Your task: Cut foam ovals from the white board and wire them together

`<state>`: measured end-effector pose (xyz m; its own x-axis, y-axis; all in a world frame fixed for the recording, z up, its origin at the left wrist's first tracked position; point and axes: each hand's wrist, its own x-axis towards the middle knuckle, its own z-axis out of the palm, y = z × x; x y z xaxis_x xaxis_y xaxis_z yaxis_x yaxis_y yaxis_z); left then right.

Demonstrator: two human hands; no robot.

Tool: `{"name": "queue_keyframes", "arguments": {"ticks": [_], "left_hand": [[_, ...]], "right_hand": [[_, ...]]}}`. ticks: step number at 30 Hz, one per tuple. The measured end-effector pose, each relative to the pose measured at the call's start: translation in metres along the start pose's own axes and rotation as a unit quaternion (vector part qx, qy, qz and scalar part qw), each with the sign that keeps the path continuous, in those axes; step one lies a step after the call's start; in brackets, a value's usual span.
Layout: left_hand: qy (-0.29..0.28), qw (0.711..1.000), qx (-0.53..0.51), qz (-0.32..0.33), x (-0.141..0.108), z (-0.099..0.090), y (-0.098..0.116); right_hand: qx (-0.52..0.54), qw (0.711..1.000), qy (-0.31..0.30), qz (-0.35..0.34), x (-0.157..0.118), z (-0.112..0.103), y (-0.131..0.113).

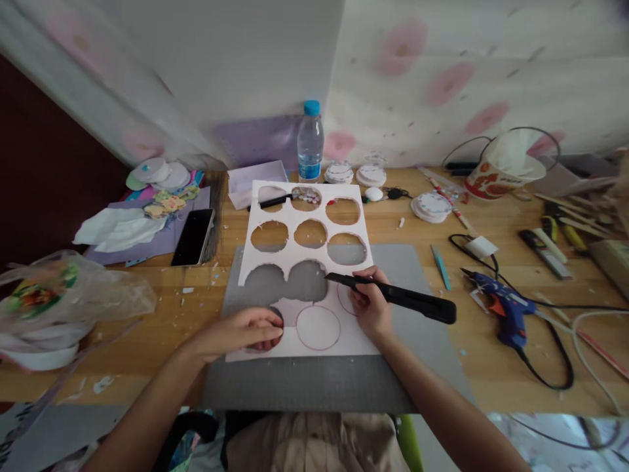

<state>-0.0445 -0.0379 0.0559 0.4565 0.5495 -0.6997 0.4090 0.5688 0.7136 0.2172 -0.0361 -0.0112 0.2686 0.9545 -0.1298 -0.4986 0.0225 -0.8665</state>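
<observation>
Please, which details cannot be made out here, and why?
In the head view:
Part of one drawn circle: hidden by the right hand.
Anything inside the left hand: hidden by its curled fingers.
Blade edge of the black knife: too small.
Wording on the bottle label: too small.
Outer end of plastic bag: cut by left edge.

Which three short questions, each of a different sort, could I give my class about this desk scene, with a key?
1. What does the right hand hold? (a) a glue gun (b) a black cutter (c) a spoon
2. True or false: in the picture, the phone lies to the left of the white sheet with holes in it.
3. Fill in the colour: the cap on the clear bottle is ____.

Key: 1 b; 2 true; 3 blue.
</observation>
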Motion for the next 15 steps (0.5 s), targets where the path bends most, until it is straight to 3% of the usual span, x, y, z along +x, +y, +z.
{"name": "queue_keyframes", "arguments": {"ticks": [4, 7, 11, 15], "left_hand": [[-0.129, 0.977, -0.161, -0.044, 0.003, -0.020, 0.001], [-0.183, 0.963, -0.193, -0.047, 0.007, -0.029, -0.004], [-0.222, 0.966, -0.132, -0.011, 0.009, -0.037, 0.000], [-0.222, 0.974, -0.018, 0.032, 0.008, -0.040, 0.019]], "right_hand": [[0.022, 1.000, 0.010, -0.008, 0.003, 0.002, -0.005], [0.035, 0.999, 0.011, -0.012, 0.005, 0.001, -0.008], [0.044, 0.999, 0.004, -0.009, 0.005, 0.000, -0.010], [0.046, 0.999, -0.002, -0.009, 0.005, -0.001, -0.012]]}}
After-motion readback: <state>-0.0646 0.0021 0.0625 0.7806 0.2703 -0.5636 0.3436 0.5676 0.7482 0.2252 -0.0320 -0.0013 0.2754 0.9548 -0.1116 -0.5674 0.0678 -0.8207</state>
